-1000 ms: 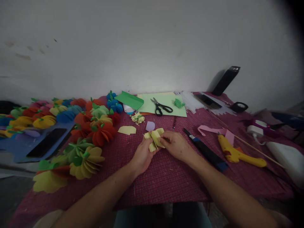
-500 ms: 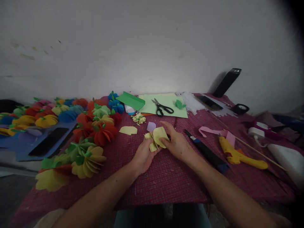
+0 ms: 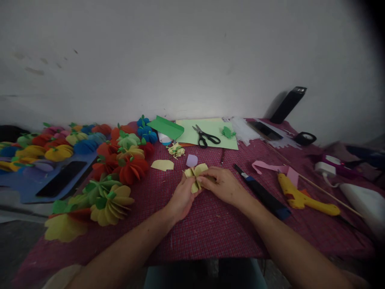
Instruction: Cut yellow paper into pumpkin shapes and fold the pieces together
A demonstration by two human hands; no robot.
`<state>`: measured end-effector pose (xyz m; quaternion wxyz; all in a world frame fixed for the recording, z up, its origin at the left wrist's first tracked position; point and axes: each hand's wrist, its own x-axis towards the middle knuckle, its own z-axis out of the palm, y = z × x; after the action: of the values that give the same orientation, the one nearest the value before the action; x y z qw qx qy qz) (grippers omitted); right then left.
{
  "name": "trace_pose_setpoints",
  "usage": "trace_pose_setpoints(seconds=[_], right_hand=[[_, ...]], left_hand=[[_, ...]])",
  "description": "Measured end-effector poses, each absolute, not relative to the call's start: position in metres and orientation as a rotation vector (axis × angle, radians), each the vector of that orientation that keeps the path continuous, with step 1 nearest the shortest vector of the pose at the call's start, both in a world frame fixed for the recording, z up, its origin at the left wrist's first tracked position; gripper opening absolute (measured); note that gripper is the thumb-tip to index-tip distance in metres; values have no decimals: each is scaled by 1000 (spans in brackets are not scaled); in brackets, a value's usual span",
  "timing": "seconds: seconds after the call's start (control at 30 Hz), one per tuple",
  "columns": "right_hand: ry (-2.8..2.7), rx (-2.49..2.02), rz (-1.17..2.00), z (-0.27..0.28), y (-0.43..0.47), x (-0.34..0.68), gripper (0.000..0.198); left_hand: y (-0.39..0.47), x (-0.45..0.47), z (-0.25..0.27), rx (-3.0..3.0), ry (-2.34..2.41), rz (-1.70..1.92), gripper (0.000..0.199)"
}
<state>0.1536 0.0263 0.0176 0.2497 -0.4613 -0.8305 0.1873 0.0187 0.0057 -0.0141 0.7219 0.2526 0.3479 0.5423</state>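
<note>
Both hands meet over the middle of the table around a small bundle of folded pale yellow paper (image 3: 197, 171). My left hand (image 3: 182, 197) is closed on the bundle's near left side. The thumb and fingers of my right hand (image 3: 221, 183) pinch its right side, covering part of it. Just beyond lies a small lilac paper piece (image 3: 191, 160). A cut yellow paper piece (image 3: 162, 165) lies to the left, with a heap of yellow paper scraps (image 3: 176, 150) behind it.
Many coloured paper pumpkins (image 3: 132, 168) crowd the left side. Black scissors (image 3: 206, 136) lie on light green paper (image 3: 186, 125) at the back. A utility knife (image 3: 261, 192), a pink paper strip (image 3: 266, 165) and a yellow glue gun (image 3: 303, 196) lie to the right. A phone (image 3: 61, 179) rests left.
My right hand has shifted slightly, its fingers closing over the right side of the yellow paper. The raised yellow flap now shows less. My left hand keeps its hold.
</note>
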Motion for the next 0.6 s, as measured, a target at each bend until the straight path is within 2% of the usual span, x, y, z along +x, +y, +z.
trace_pose_setpoints(seconds=[0.6], right_hand=[[-2220, -1258, 524, 13, 28, 154, 24]], left_hand=[[4, 21, -14, 626, 790, 1199, 28]])
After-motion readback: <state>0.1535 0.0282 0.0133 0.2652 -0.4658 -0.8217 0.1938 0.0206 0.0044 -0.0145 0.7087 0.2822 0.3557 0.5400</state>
